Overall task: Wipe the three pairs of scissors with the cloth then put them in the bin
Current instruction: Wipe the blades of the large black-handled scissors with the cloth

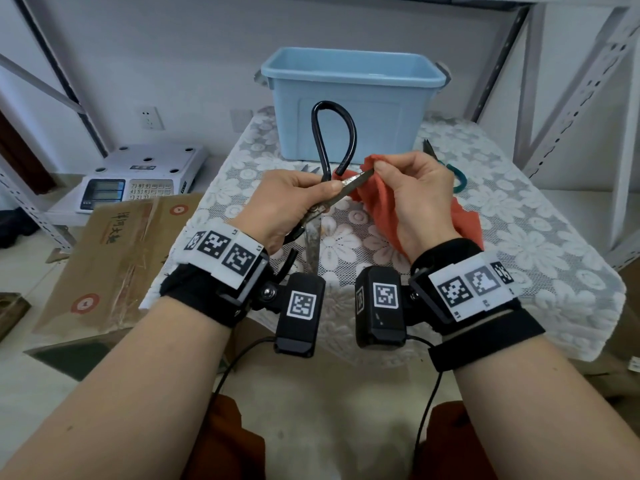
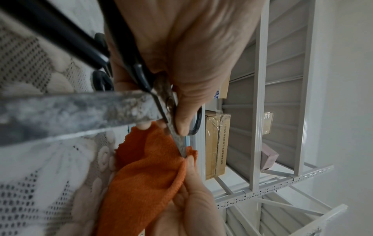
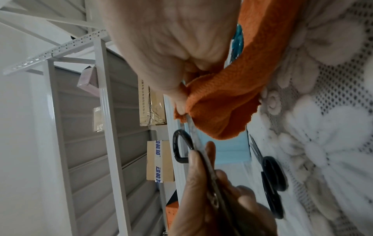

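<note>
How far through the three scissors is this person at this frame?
Nothing visibly finished: what shows of the blue bin holds no scissors. In hand: left hand grips the large black-handled scissors, right hand pinches the orange cloth on its blade. Left: green-handled scissors and small black scissors, on the table.

1. The arms are bare, with no sleeves.
2. Each wrist has a wide black strap (image 1: pixel 194 292) around it.
3. On top of each strap sits a white band (image 1: pixel 221 249) with black-and-white square codes.
4. A small black box (image 1: pixel 299 311) hangs by the left wrist, and another black box (image 1: pixel 381 306) by the right. Each box has one square code on it.
5. A thin black cable (image 1: pixel 427 407) runs down from each box.
6. A shiny round screw (image 1: pixel 268 291) joins the left box to its strap.
7. The knees at the bottom wear dark orange-brown cloth (image 1: pixel 225 441).
</note>
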